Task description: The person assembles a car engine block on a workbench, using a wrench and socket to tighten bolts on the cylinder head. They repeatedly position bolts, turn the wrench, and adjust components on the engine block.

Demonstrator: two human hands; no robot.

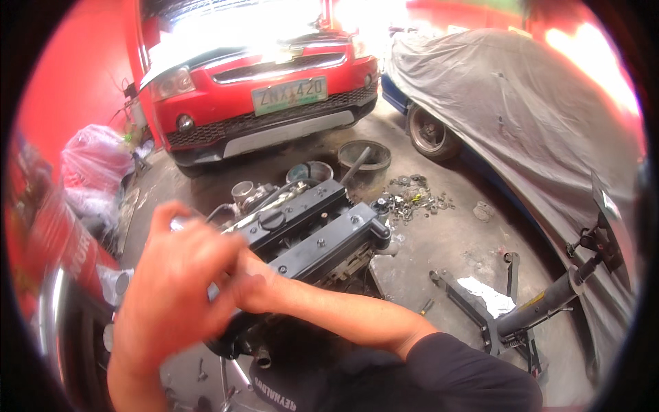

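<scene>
My left hand [182, 275] is raised close to the camera, its fingers curled and smeared by motion. A small shiny bit shows at its knuckles; what it belongs to cannot be made out. My right hand [244, 278] reaches across from the right and meets the left one, which hides most of its fingers. Just beyond both hands stands a car engine [322, 240] with two long black covers. A round black oil cap [272, 220] sits on the farther cover. Metal pipes and fittings [244, 193] stick out at its far left side.
A red car [274, 103] faces me at the back. Between it and the engine sit two round basins [364, 156]. Loose bolts and small parts [415, 196] lie on the floor. To the right are a dark metal stand [542, 302], a white cloth [486, 296] and a covered vehicle [508, 110].
</scene>
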